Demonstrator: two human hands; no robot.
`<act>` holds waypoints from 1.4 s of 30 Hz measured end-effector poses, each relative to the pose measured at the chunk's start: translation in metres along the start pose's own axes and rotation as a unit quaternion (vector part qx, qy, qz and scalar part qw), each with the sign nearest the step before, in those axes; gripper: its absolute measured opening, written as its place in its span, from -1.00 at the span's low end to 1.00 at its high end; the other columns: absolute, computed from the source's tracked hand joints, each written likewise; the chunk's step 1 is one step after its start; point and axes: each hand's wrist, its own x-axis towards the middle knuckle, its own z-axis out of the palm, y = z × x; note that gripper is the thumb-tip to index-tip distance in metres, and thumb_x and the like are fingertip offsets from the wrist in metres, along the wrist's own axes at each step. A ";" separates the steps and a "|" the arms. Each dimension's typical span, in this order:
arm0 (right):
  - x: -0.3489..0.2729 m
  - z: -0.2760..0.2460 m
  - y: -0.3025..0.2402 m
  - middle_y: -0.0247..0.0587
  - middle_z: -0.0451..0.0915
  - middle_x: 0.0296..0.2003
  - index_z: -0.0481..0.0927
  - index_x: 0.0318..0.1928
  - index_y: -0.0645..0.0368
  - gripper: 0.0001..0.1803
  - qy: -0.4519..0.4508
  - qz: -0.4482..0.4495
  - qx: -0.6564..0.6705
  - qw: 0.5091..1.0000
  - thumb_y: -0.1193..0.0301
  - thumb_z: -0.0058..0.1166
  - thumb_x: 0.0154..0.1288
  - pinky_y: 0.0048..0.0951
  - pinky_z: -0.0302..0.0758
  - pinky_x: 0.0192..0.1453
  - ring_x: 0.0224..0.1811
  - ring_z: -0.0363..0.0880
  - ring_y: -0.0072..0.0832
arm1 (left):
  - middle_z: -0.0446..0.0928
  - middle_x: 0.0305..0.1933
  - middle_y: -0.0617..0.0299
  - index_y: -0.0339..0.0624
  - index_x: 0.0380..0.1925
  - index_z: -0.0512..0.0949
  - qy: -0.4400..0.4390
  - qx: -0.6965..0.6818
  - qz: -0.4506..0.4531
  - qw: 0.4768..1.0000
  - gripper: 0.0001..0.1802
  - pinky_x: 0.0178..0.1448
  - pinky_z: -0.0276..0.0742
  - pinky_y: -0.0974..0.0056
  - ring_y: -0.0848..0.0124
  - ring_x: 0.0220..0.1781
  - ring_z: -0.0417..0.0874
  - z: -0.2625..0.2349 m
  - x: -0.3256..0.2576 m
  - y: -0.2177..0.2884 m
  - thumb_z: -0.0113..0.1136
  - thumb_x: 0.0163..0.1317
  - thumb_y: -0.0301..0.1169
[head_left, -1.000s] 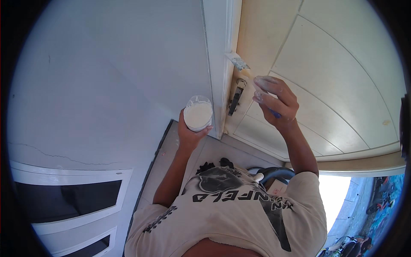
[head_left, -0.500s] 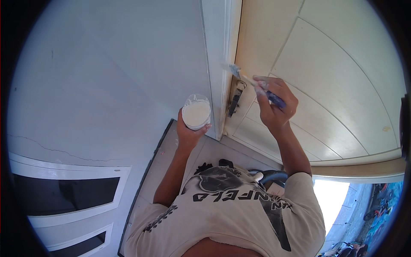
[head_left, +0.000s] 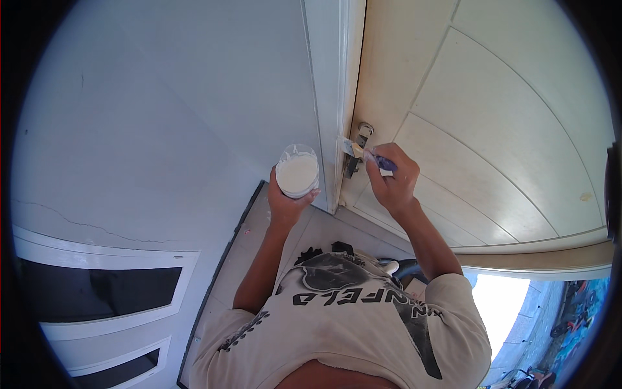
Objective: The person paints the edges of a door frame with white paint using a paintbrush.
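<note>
Far left we have a window frame (head_left: 97, 259), white, with two dark panes showing, set in a smooth pale wall (head_left: 162, 117) that carries one thin crack line. Moving right along the wall, a strip of grey floor (head_left: 259, 246) runs down beside us.

Now our left hand (head_left: 286, 202) comes up, fingers wrapped round the underside of one small round tub (head_left: 297, 171). It's a clear plastic container, and it's filled nearly to the brim with thick white paint, the surface smooth and flat. The tub is held upright, just left of the door frame (head_left: 327, 97), a tall white painted edge.

Right of that edge, one metal latch (head_left: 360, 139) sits on the door, dark below and shiny at the top. And here is our right hand (head_left: 391, 181), closed tight around one paintbrush (head_left: 364, 153): purple handle pinched between thumb and fingers, white-loaded bristles touching the frame edge just beside the latch.

Further right, the door (head_left: 505, 129) spreads out, cream-coloured, smooth, with raised panel lines bending across it. Near us, our pale printed shirt (head_left: 350, 324) fills the lower middle. Low right, bright daylight and blurred coloured shapes we cannot make out.
</note>
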 end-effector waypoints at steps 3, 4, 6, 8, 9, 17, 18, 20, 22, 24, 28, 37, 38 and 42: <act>0.051 -0.009 -0.019 0.05 0.71 -0.28 0.60 -0.24 0.33 -0.82 0.038 -0.041 0.021 0.998 0.72 0.28 0.15 -0.42 0.65 -0.23 -0.35 0.74 -0.23 | 0.59 0.05 0.08 -0.32 0.13 0.38 -0.001 -0.004 0.006 1.000 -0.25 0.17 0.64 0.24 0.35 0.08 0.67 0.000 -0.001 -0.001 0.56 -0.09 -0.62; 0.063 -0.011 -0.025 0.05 0.71 -0.26 0.60 -0.23 0.32 -0.82 0.082 -0.103 0.046 0.990 0.72 0.29 0.16 -0.42 0.66 -0.23 -0.34 0.74 -0.23 | 0.59 0.05 0.08 -0.32 0.13 0.38 -0.001 -0.003 0.011 1.000 -0.25 0.16 0.65 0.24 0.34 0.07 0.67 0.000 0.000 -0.001 0.56 -0.09 -0.62; 0.075 -0.011 -0.035 0.07 0.71 -0.24 0.60 -0.22 0.32 -0.81 0.132 -0.150 0.047 0.979 0.71 0.29 0.17 -0.40 0.66 -0.22 -0.32 0.74 -0.22 | 0.59 0.05 0.08 -0.32 0.13 0.38 -0.005 0.006 0.016 1.000 -0.25 0.16 0.65 0.24 0.35 0.07 0.67 -0.001 0.000 0.000 0.56 -0.09 -0.62; 0.076 -0.009 -0.035 0.08 0.71 -0.21 0.60 -0.21 0.32 -0.81 0.181 -0.196 0.051 0.962 0.71 0.29 0.17 -0.39 0.67 -0.21 -0.29 0.75 -0.21 | 0.59 0.05 0.08 -0.31 0.13 0.38 -0.006 0.017 0.021 1.000 -0.25 0.15 0.65 0.24 0.35 0.07 0.67 -0.002 0.000 0.001 0.57 -0.09 -0.62; 0.072 -0.008 -0.032 0.09 0.70 -0.20 0.60 -0.20 0.32 -0.79 0.166 -0.213 0.029 0.962 0.71 0.30 0.16 -0.36 0.67 -0.21 -0.27 0.74 -0.18 | 0.59 0.05 0.08 -0.31 0.13 0.38 -0.008 0.006 0.010 1.000 -0.24 0.16 0.64 0.24 0.35 0.08 0.67 -0.001 0.000 0.001 0.57 -0.10 -0.61; -0.016 0.006 0.008 0.06 0.70 -0.24 0.61 -0.19 0.29 -0.75 0.041 -0.122 -0.013 0.992 0.70 0.33 0.09 -0.37 0.65 -0.23 -0.29 0.72 -0.20 | 0.59 0.05 0.09 -0.31 0.13 0.39 -0.002 0.021 0.007 1.000 -0.24 0.18 0.62 0.24 0.35 0.09 0.67 -0.002 -0.003 0.001 0.58 -0.11 -0.60; -0.014 0.003 0.004 0.05 0.69 -0.26 0.62 -0.20 0.29 -0.75 0.002 -0.054 -0.015 0.998 0.70 0.33 0.10 -0.39 0.64 -0.24 -0.32 0.72 -0.23 | 0.59 0.05 0.09 -0.31 0.13 0.39 -0.002 0.033 0.010 0.999 -0.24 0.18 0.63 0.24 0.35 0.09 0.67 -0.003 -0.004 0.001 0.58 -0.11 -0.60; -0.004 -0.001 -0.003 0.05 0.69 -0.27 0.62 -0.20 0.29 -0.76 -0.038 0.014 -0.019 0.999 0.69 0.32 0.10 -0.40 0.64 -0.25 -0.34 0.72 -0.25 | 0.59 0.05 0.09 -0.31 0.13 0.39 -0.003 0.044 0.012 0.999 -0.24 0.18 0.63 0.24 0.34 0.09 0.67 -0.004 -0.006 0.002 0.57 -0.11 -0.61; 0.036 -0.005 -0.022 0.07 0.71 -0.27 0.60 -0.18 0.30 -0.84 -0.023 0.018 0.005 1.000 0.70 0.22 0.24 -0.41 0.64 -0.17 -0.25 0.74 -0.27 | 0.59 0.05 0.09 -0.31 0.14 0.39 -0.001 0.009 -0.003 1.000 -0.24 0.18 0.63 0.24 0.34 0.09 0.66 -0.004 -0.006 0.005 0.57 -0.11 -0.62; 0.069 -0.008 -0.033 0.06 0.70 -0.27 0.61 -0.19 0.31 -0.82 0.042 -0.059 0.024 0.997 0.70 0.26 0.19 -0.40 0.65 -0.20 -0.29 0.74 -0.26 | 0.59 0.05 0.09 -0.31 0.14 0.38 -0.004 0.011 0.000 1.000 -0.24 0.18 0.63 0.24 0.35 0.09 0.66 -0.003 -0.006 0.006 0.57 -0.11 -0.63; 0.081 -0.008 -0.044 0.06 0.70 -0.23 0.61 -0.21 0.33 -0.80 0.174 -0.211 0.030 0.961 0.71 0.30 0.14 -0.39 0.66 -0.21 -0.28 0.74 -0.23 | 0.58 0.05 0.09 -0.30 0.14 0.38 -0.013 0.011 0.005 1.000 -0.24 0.17 0.63 0.24 0.35 0.09 0.66 -0.002 -0.004 0.007 0.56 -0.11 -0.63; -0.013 0.003 0.000 -0.04 0.65 -0.29 0.63 -0.20 0.27 -0.80 -0.090 0.003 0.002 0.996 0.65 0.31 0.14 -0.36 0.60 -0.30 -0.34 0.68 -0.19 | 0.58 0.05 0.09 -0.30 0.13 0.38 -0.007 0.012 0.023 1.000 -0.24 0.17 0.63 0.24 0.35 0.09 0.66 -0.004 -0.007 0.002 0.56 -0.11 -0.64; -0.008 -0.002 0.006 -0.04 0.65 -0.29 0.63 -0.20 0.27 -0.80 -0.090 0.001 0.002 0.996 0.65 0.31 0.14 -0.36 0.60 -0.30 -0.34 0.68 -0.19 | 0.58 0.05 0.09 -0.30 0.13 0.38 -0.007 0.011 0.024 1.000 -0.24 0.17 0.63 0.24 0.35 0.09 0.66 -0.003 -0.007 0.001 0.56 -0.11 -0.64; 0.067 -0.032 -0.013 -0.15 0.67 -0.25 0.66 -0.18 0.19 -0.81 -0.178 -0.082 0.016 0.980 0.60 0.32 0.18 -0.37 0.60 -0.31 -0.32 0.67 -0.25 | 0.58 0.05 0.08 -0.31 0.14 0.38 -0.007 0.005 0.007 1.000 -0.24 0.17 0.64 0.24 0.34 0.10 0.66 -0.003 -0.009 0.002 0.55 -0.10 -0.65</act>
